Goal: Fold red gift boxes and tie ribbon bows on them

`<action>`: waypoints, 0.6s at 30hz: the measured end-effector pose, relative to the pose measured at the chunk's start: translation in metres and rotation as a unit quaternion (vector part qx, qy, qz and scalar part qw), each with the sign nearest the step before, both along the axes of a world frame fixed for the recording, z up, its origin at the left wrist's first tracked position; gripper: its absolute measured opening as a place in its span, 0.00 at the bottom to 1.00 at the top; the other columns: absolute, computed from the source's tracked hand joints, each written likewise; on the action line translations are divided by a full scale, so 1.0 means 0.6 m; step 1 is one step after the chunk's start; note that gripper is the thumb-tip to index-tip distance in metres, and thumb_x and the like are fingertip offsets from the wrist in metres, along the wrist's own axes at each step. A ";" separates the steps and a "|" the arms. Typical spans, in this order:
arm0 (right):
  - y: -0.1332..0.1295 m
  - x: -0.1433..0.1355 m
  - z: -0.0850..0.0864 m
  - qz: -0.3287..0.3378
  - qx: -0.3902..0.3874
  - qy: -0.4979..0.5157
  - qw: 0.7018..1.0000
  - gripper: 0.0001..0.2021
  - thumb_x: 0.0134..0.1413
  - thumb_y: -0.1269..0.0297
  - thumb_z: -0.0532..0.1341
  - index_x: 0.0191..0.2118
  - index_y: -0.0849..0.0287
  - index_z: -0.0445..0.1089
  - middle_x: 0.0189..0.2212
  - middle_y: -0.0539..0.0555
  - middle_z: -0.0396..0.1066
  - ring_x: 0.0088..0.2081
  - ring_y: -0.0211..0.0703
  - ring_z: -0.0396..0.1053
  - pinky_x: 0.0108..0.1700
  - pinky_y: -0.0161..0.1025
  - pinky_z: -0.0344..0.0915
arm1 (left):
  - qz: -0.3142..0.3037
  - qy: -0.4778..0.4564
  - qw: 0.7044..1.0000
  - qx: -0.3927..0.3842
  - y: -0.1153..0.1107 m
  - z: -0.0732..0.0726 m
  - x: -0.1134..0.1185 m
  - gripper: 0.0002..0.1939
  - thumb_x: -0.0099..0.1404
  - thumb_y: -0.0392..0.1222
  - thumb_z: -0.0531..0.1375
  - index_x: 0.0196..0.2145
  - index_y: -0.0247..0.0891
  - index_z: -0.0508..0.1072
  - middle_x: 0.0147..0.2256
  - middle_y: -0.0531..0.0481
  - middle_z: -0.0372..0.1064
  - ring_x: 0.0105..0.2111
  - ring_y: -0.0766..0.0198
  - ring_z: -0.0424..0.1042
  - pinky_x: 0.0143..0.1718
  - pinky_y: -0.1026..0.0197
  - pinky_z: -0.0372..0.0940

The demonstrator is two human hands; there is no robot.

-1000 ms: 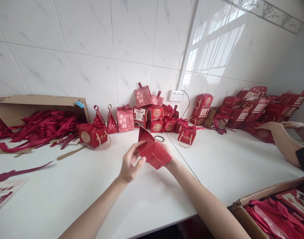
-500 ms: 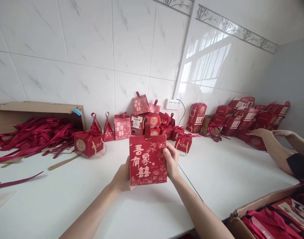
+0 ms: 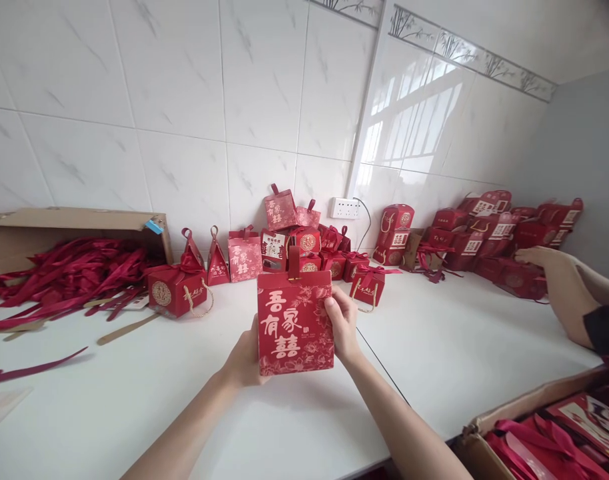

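Upright between my two hands is a red gift box (image 3: 295,327) with white characters, a pale flower print and a ribbon loop on its top. My left hand (image 3: 245,355) grips its left side, the fingers partly hidden behind it. On the right edge, my right hand (image 3: 343,321) is closed with the thumb on the front. Beyond the held box, several finished-looking red boxes stand by the wall, among them a flower-printed box (image 3: 244,257) and a small box with a bow and rope handle (image 3: 368,287).
A cardboard box (image 3: 84,219) of red ribbons (image 3: 79,270) lies at left, near a wooden stick (image 3: 127,330). Another carton (image 3: 484,423) sits at lower right. A co-worker's arm (image 3: 559,287) reaches to stacked red boxes (image 3: 499,230). A power strip (image 3: 345,208) is on the wall.
The box in my hands has barely shifted. At right, the co-worker's hands have moved slightly, by the stacked boxes.
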State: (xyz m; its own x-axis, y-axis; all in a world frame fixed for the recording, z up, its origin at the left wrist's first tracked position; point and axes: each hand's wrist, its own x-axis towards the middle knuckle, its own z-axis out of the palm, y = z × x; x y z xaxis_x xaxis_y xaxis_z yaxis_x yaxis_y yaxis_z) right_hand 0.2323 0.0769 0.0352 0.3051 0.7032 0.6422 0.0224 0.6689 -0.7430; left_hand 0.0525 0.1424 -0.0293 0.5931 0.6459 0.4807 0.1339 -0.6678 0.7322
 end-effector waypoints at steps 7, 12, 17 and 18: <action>-0.001 -0.005 0.009 0.024 -0.036 0.061 0.997 0.16 0.49 0.48 0.62 0.30 0.58 0.70 0.27 0.49 0.69 0.28 0.39 0.63 0.31 0.35 0.60 | -0.005 -0.057 0.996 0.065 -0.005 0.004 0.001 0.28 0.50 0.41 0.62 0.49 0.43 0.60 0.35 0.46 0.76 0.33 0.49 0.76 0.31 0.53 0.69; 0.013 -0.006 0.011 0.119 -0.170 0.235 0.950 0.15 0.47 0.50 0.63 0.26 0.58 0.66 0.23 0.47 0.68 0.24 0.37 0.63 0.29 0.34 0.62 | 0.001 -0.122 0.988 0.093 -0.025 0.018 0.010 0.37 0.50 0.38 0.60 0.57 0.44 0.50 0.34 0.49 0.74 0.32 0.56 0.75 0.31 0.57 0.69; 0.027 -0.011 -0.003 0.244 -0.253 0.326 0.878 0.12 0.50 0.54 0.62 0.31 0.59 0.68 0.26 0.48 0.72 0.26 0.39 0.69 0.34 0.37 0.67 | -0.014 -0.190 0.971 0.141 -0.041 0.040 0.021 0.31 0.54 0.38 0.59 0.55 0.41 0.54 0.35 0.48 0.72 0.31 0.60 0.74 0.32 0.59 0.70; 0.029 -0.013 -0.007 0.256 -0.252 0.330 0.873 0.11 0.51 0.55 0.62 0.31 0.59 0.68 0.26 0.48 0.72 0.27 0.38 0.69 0.35 0.36 0.67 | -0.017 -0.204 0.968 0.146 -0.042 0.042 0.023 0.30 0.55 0.39 0.59 0.55 0.42 0.55 0.36 0.48 0.72 0.31 0.60 0.73 0.32 0.59 0.70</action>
State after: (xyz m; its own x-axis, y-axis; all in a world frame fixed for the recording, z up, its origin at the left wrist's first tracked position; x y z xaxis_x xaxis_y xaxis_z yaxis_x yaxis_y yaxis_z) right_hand 0.2244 0.0944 0.0310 0.0546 0.9984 0.0146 -0.7270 0.0498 -0.6848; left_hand 0.0660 0.1172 -0.0039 0.3346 0.4305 0.8383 -0.1515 -0.8534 0.4987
